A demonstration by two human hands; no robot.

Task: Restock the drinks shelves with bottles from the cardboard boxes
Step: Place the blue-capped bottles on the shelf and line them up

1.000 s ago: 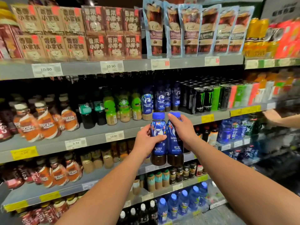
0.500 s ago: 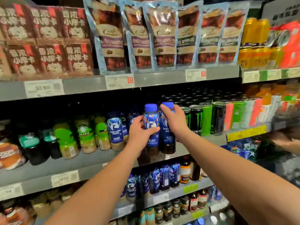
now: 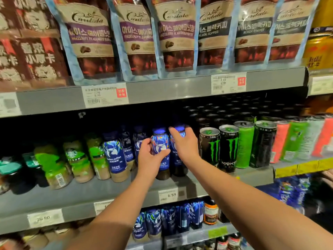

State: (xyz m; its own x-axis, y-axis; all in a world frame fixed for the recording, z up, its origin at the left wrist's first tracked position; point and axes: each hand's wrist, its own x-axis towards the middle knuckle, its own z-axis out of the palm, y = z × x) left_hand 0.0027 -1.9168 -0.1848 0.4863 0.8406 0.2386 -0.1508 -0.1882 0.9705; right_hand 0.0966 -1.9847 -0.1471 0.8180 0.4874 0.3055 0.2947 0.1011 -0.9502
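Two blue-labelled coffee bottles with blue caps stand side by side on the grey middle shelf (image 3: 126, 191). My left hand (image 3: 150, 159) grips the left bottle (image 3: 160, 141) around its middle. My right hand (image 3: 185, 145) holds the right bottle (image 3: 177, 159) near its cap, fingers curled over the top. Both bottle bases sit on or just above the shelf, between a matching blue bottle (image 3: 114, 156) on the left and black energy cans (image 3: 210, 147) on the right. No cardboard box is in view.
Green-capped bottles (image 3: 77, 159) fill the shelf to the left; more cans (image 3: 263, 143) run to the right. Coffee pouches (image 3: 176, 37) hang close above on the upper shelf. More blue bottles (image 3: 169, 219) stand on the shelf below.
Both hands have carried the two bottles up and forward into the middle shelf, among the other blue bottles. The camera has moved closer to the shelves.
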